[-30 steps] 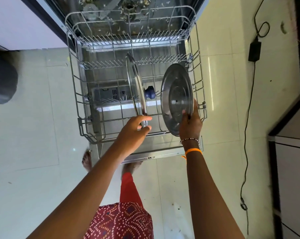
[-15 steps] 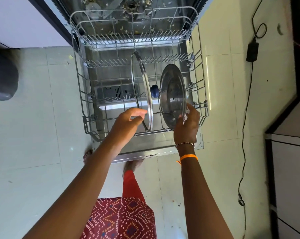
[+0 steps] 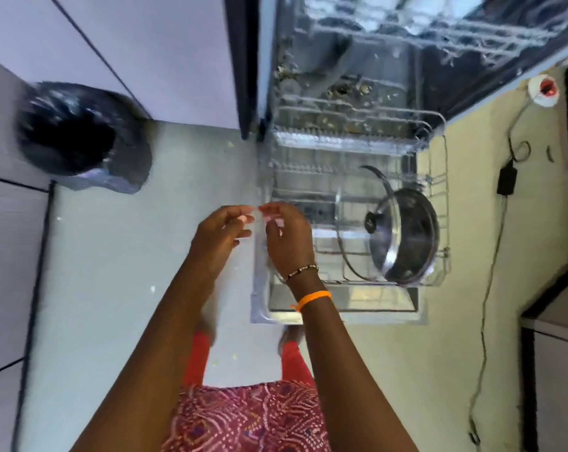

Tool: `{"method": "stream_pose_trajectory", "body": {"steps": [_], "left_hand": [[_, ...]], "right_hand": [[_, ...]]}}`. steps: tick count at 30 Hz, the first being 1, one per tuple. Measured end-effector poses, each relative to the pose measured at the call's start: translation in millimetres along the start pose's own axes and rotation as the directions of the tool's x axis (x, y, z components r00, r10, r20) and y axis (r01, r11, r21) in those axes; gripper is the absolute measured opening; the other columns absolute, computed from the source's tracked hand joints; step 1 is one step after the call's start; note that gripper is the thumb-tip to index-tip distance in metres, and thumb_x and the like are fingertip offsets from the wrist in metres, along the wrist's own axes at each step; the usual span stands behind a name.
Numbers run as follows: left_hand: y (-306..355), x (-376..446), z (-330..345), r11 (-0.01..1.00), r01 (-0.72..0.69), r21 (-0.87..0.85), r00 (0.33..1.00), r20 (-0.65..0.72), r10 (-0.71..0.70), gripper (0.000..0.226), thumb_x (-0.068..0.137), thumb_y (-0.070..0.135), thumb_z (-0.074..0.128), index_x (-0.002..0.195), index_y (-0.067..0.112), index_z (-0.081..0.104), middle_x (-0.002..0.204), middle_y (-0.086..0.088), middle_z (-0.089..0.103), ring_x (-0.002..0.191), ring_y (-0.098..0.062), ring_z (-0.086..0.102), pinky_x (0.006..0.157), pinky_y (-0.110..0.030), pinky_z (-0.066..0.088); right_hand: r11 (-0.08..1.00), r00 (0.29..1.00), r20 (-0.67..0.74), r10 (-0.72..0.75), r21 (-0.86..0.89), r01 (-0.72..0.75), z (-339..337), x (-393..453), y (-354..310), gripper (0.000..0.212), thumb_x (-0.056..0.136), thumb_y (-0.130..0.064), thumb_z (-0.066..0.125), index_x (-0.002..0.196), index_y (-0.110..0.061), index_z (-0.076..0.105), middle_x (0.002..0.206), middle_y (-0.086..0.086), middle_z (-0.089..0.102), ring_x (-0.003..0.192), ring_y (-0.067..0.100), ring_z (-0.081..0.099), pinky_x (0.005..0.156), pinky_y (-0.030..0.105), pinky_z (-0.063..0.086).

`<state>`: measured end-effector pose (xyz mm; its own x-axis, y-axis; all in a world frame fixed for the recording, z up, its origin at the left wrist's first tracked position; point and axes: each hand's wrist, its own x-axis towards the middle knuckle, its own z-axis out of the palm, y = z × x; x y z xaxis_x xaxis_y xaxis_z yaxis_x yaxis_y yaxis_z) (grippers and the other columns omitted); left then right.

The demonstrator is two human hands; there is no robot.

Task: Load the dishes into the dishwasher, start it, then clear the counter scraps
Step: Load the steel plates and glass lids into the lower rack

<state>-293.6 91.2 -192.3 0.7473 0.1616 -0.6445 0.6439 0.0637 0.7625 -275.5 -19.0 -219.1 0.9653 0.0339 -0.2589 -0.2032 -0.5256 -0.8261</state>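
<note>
Floor: pale tiles [image 3: 119,256], greyish at the left and cream at the right, with a few small light specks scattered on them. Cabinetry: white panel fronts [image 3: 165,50] are seen along the upper left, divided by dark seams. Bin: a round container lined with a black bag [image 3: 77,135] is stood on the floor near the cabinets, its outline blurred. Dishwasher [image 3: 406,60]: the appliance is seen open at the upper right, with a dark interior and an upper rack blurred beyond detail. Lower rack [image 3: 437,197]: a wire basket is drawn out over the lowered door [image 3: 341,305]. Glass lid [image 3: 382,236]: set on edge in the right part of the lower rack, with a black knob facing left. Steel plate [image 3: 416,239]: stood on edge just behind the lid, against the rack's right side. Cable [image 3: 486,288]: a dark cord with an adapter block is run along the right-hand floor, up to a white socket. Left hand [image 3: 219,236] and right hand [image 3: 287,236]: both are held close together above the rack's left edge, fingers loosely bent, fingertips nearly meeting, nothing visibly gripped. An orange band and a beaded bracelet are worn on the right wrist. Red patterned clothing is seen below.
</note>
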Motion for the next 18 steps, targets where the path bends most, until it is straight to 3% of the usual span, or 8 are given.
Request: {"method": "stream_pose_trajectory", "body": {"steps": [2,5,8,13,15,18], "left_hand": [[22,-6,-62,0.999,-0.026,-0.025,0.998,-0.059,0.025,0.024,0.096,0.007,0.041,0.115,0.008,0.058,0.103,-0.007,0.062,0.088,-0.019,0.058,0.082,-0.026,0.042],[60,-13,-149,0.994,-0.071,-0.077,0.984,-0.167,0.057,0.024,0.097,0.009,0.041,0.114,0.011,0.058,0.093,0.001,0.062,0.081,-0.014,0.058,0.077,-0.023,0.04],[98,-20,-233,0.986,-0.14,-0.086,0.952,-0.285,0.11,0.021,0.096,0.009,0.042,0.107,0.015,0.06,0.097,-0.002,0.063,0.08,-0.013,0.058,0.073,-0.021,0.041],[172,-37,-340,0.946,-0.268,-0.181,0.886,-0.431,0.169,0.018,0.094,0.008,0.045,0.096,0.015,0.062,0.086,0.001,0.063,0.077,-0.014,0.058,0.068,-0.019,0.044],[202,-46,-370,0.926,-0.346,-0.152,0.842,-0.487,0.234,0.021,0.096,0.009,0.042,0.103,0.013,0.061,0.089,0.0,0.062,0.076,-0.011,0.058,0.069,-0.018,0.043],[240,-50,-401,0.884,-0.441,-0.152,0.788,-0.537,0.301,0.024,0.098,0.01,0.039,0.109,0.01,0.06,0.095,-0.002,0.061,0.078,-0.009,0.056,0.062,-0.008,0.046]], "right_hand": [[0.998,1.0,0.013,-0.018,0.061,0.017,41,7,-50,0.024,0.084,0.011,0.048,0.099,0.003,0.064,0.101,0.019,0.065,0.09,0.031,0.061,0.081,0.029,0.046],[0.992,0.999,0.028,-0.045,0.12,0.042,96,13,-122,0.021,0.086,0.008,0.048,0.102,0.002,0.061,0.103,0.017,0.065,0.083,0.025,0.06,0.07,0.018,0.042],[0.982,0.99,0.078,-0.115,0.156,0.102,144,17,-195,0.02,0.088,0.005,0.048,0.101,-0.002,0.062,0.103,0.012,0.066,0.083,0.017,0.058,0.068,0.009,0.039],[0.944,0.941,0.168,-0.293,0.207,0.257,197,30,-322,0.025,0.085,0.01,0.045,0.096,-0.002,0.064,0.101,0.01,0.068,0.093,0.023,0.062,0.077,0.013,0.042],[0.921,0.913,0.191,-0.361,0.225,0.317,210,37,-366,0.024,0.085,0.007,0.046,0.094,-0.005,0.065,0.1,0.009,0.069,0.094,0.022,0.062,0.083,0.02,0.045],[0.888,0.871,0.228,-0.435,0.268,0.374,221,53,-418,0.025,0.084,0.009,0.046,0.094,-0.005,0.065,0.1,0.007,0.068,0.09,0.018,0.061,0.083,0.019,0.046]]}}
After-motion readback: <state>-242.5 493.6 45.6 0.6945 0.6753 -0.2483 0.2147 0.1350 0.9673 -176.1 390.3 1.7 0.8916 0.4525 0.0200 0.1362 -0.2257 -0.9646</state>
